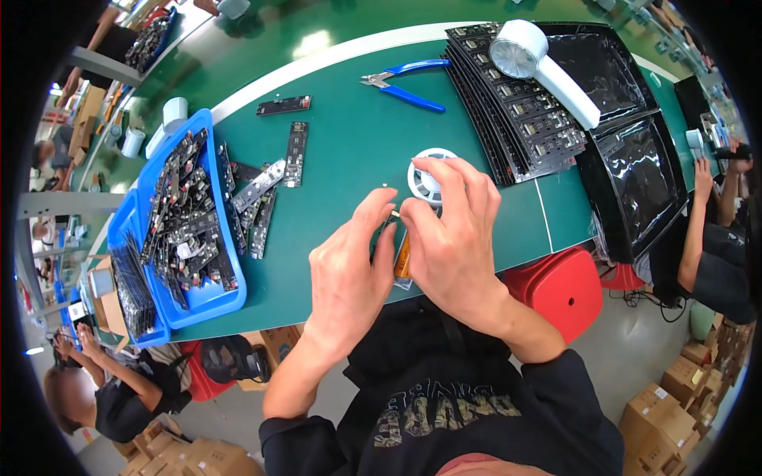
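Observation:
My left hand (349, 266) and my right hand (454, 238) meet over the near middle of the green mat, fingers closed in a pinch. A tiny pale piece (395, 213) shows between their fingertips; what else they grip is mostly hidden. Just beyond the right fingers lies a white spoked reel (426, 176), partly covered by them. Below the fingertips, an orange-handled tool (403, 258) shows between the hands, its kind unclear. Left of the hands, a narrow black circuit board (294, 155) lies lengthwise, with another small board (283, 105) beyond it.
A blue bin (208, 311) full of small boards stands left, with loose boards (258, 210) beside it. Blue-handled cutters (413, 89) lie at the back. At right are stacked board panels (508, 111), a white handheld fan (548, 67) and a black tray (635, 174). A red stool (559, 293) stands nearby.

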The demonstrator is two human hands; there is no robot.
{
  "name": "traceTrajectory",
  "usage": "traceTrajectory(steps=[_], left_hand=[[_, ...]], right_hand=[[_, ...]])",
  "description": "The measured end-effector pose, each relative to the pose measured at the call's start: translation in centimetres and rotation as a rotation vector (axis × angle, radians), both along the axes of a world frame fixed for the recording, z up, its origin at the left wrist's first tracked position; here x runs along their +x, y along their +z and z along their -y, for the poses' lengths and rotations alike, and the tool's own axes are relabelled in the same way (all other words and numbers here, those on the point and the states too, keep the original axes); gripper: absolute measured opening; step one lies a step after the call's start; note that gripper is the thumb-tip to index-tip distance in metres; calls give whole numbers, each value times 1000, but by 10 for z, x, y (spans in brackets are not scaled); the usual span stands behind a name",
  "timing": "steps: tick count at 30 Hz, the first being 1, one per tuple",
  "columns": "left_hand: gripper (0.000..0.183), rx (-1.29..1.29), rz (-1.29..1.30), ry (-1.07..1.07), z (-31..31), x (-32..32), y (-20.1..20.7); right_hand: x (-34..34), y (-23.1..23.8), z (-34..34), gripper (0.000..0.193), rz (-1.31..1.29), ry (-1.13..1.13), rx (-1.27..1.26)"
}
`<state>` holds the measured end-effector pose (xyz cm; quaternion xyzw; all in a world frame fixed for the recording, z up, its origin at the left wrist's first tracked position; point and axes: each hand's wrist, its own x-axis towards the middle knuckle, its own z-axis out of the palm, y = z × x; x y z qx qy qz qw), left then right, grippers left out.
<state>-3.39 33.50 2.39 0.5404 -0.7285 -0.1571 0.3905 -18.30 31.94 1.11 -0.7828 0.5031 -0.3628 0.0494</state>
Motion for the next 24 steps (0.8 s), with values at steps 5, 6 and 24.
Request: traceTrajectory(steps=[5, 6, 24], left_hand=[[28, -27, 94, -37, 2, 4, 0], [27, -40, 97, -52, 3, 4, -1], [28, -146, 113, -110, 4, 4, -4]], right_hand=[[-2, 4, -1, 12, -8, 26, 47], [-3, 6, -2, 10, -12, 24, 58], [-2, 0, 0, 13, 74, 50, 48]])
